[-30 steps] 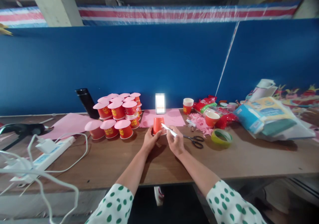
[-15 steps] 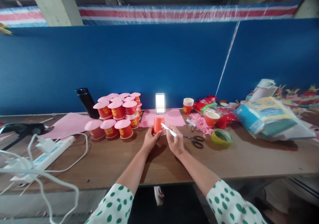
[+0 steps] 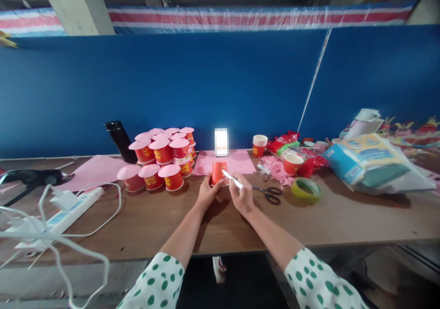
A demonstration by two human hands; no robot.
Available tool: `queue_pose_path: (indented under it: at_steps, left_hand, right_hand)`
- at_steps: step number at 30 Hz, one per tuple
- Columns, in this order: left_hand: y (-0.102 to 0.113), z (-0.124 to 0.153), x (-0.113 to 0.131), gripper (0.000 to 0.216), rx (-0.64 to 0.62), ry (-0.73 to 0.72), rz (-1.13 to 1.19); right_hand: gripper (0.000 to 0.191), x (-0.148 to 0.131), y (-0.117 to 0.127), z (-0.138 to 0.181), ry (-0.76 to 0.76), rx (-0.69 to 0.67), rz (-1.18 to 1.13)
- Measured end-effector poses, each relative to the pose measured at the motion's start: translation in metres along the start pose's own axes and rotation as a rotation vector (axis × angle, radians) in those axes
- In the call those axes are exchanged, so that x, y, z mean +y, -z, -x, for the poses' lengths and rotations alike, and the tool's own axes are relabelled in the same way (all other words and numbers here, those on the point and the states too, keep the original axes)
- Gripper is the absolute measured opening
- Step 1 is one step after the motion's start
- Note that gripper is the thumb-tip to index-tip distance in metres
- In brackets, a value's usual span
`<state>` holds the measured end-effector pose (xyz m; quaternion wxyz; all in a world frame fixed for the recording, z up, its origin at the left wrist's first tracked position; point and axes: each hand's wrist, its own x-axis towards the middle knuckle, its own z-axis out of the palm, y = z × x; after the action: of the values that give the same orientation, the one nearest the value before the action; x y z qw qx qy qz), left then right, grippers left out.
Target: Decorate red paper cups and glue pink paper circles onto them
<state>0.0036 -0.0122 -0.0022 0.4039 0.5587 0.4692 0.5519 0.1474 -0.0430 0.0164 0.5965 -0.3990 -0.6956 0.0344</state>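
Observation:
A red paper cup (image 3: 219,173) stands upside down on the table, its narrow end up. My left hand (image 3: 207,193) is closed around its left side, thumb across the front. In my right hand (image 3: 242,196) is a white marker pen (image 3: 234,180), gripped like a pencil. The pen's tip points at the cup's upper right side; whether it touches the wall I cannot tell. Behind the cup lies pink paper (image 3: 240,161). Black-handled scissors (image 3: 271,194) rest just right of my right hand.
Stacked red cups topped with pink discs (image 3: 171,177) stand on the left, by a black flask (image 3: 120,140) and a power strip (image 3: 74,208) with loose white cables. To the right are nested cups (image 3: 259,146), pink shreds (image 3: 280,171), yellow-green tape (image 3: 305,190) and a plastic package (image 3: 374,162).
Almost nothing differs. The pen in my right hand has shifted very slightly, while the cup and my left hand stay in place.

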Motion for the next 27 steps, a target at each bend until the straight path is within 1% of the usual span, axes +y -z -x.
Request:
queue_pose_path:
  at_steps: [12,19,27]
  left_hand:
    - [-0.0005,-0.0004,-0.0009,0.052,0.008,0.019,0.003]
    - [0.0002,-0.0004,-0.0007,0.052,0.004,0.019,-0.002]
    - [-0.0007,0.0011,0.0023,0.053,0.016,0.028,0.012]
  right_hand:
    - [0.022,-0.0021,0.001,0.0003,-0.021,-0.013,0.002]
    - [0.019,-0.0035,0.0012,0.0009,0.001,-0.02,-0.033]
    - [0.021,-0.0026,0.0001,0.0008,-0.026,-0.033,-0.045]
